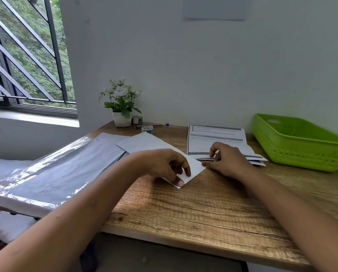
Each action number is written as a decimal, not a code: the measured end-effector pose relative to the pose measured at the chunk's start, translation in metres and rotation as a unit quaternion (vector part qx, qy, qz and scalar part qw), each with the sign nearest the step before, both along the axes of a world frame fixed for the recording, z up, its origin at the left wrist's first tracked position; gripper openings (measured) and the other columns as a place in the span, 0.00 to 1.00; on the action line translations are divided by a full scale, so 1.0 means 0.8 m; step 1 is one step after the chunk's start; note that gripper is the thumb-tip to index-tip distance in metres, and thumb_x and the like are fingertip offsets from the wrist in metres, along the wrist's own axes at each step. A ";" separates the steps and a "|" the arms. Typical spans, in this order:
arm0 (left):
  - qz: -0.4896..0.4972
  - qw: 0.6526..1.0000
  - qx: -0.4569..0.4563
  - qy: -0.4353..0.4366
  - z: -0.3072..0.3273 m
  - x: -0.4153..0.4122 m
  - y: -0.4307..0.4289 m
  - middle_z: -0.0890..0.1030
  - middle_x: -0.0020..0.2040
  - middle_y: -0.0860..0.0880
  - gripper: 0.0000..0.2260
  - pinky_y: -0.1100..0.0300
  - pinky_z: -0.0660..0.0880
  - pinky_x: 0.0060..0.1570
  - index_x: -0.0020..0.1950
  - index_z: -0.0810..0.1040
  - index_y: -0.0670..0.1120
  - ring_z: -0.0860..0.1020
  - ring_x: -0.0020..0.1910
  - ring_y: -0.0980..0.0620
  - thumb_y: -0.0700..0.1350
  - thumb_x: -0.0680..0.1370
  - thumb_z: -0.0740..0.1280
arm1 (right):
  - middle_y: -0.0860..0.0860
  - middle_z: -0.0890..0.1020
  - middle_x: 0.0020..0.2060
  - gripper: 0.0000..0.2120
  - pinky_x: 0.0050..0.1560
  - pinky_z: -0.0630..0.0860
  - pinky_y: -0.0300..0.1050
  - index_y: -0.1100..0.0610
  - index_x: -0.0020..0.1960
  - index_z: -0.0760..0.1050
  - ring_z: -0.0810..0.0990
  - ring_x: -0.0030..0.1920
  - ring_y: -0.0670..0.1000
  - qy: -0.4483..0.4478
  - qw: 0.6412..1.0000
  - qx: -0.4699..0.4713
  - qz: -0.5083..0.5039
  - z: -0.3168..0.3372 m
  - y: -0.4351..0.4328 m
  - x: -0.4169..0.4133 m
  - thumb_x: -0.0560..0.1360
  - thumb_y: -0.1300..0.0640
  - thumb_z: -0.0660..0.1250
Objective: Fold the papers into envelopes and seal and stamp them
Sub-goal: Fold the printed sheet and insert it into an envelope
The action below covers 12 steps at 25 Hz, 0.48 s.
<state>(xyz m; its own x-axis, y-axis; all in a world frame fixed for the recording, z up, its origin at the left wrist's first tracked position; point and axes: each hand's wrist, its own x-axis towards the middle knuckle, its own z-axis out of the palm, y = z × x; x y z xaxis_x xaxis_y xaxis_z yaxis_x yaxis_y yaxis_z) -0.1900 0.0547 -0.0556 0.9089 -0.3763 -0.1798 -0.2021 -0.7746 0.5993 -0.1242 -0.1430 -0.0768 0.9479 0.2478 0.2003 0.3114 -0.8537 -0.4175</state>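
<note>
One plain white paper [154, 143], askew.

We list: table [184, 209] under both hands, wood-look top, matt, with coarse open grain. Sheet [195, 167] beneath the left hand [164, 165], white paper, smooth and matt. Stack [217, 138] just beyond the right hand [227, 160], printed paper, matt. Pack [46, 173] left of the left hand, grey paper under glossy, wrinkled clear film. Basket [301, 146] right of the right hand, green plastic, perforated, slight sheen. Pot [122, 120] well beyond the left hand, white and smooth; we cannot tell its material.
</note>
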 end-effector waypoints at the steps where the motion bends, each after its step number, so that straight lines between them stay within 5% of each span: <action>1: 0.002 1.000 0.016 0.000 0.001 -0.002 0.000 0.76 0.54 0.51 0.15 0.60 0.70 0.56 0.58 0.78 0.53 0.73 0.55 0.53 0.43 0.73 0.72 | 0.48 0.77 0.43 0.14 0.39 0.68 0.42 0.50 0.47 0.71 0.75 0.45 0.50 -0.003 1.000 -0.002 -0.004 -0.001 0.000 0.001 0.70 0.47 0.73; 4: 0.031 0.999 0.028 -0.007 0.000 -0.014 0.004 0.76 0.60 0.51 0.18 0.56 0.69 0.63 0.62 0.77 0.56 0.73 0.60 0.52 0.47 0.73 0.72 | 0.48 0.76 0.44 0.11 0.42 0.69 0.42 0.51 0.47 0.73 0.75 0.46 0.50 -0.009 1.000 0.000 -0.006 -0.002 0.001 0.002 0.71 0.49 0.72; 7: 0.067 0.987 0.096 -0.107 -0.008 -0.031 -0.005 0.75 0.61 0.52 0.18 0.57 0.71 0.62 0.64 0.76 0.55 0.73 0.60 0.53 0.53 0.74 0.70 | 0.50 0.80 0.45 0.08 0.43 0.70 0.42 0.53 0.45 0.78 0.76 0.45 0.50 -0.013 1.000 -0.003 -0.016 -0.002 0.005 -0.003 0.72 0.49 0.71; 12: 0.040 0.883 0.350 -0.311 -0.030 -0.056 -0.067 0.75 0.57 0.42 0.10 0.56 0.72 0.51 0.59 0.75 0.41 0.74 0.56 0.44 0.39 0.79 0.60 | 0.51 0.82 0.45 0.11 0.40 0.74 0.44 0.54 0.49 0.79 0.78 0.44 0.51 -0.038 0.996 -0.069 -0.048 -0.003 0.015 -0.015 0.73 0.47 0.68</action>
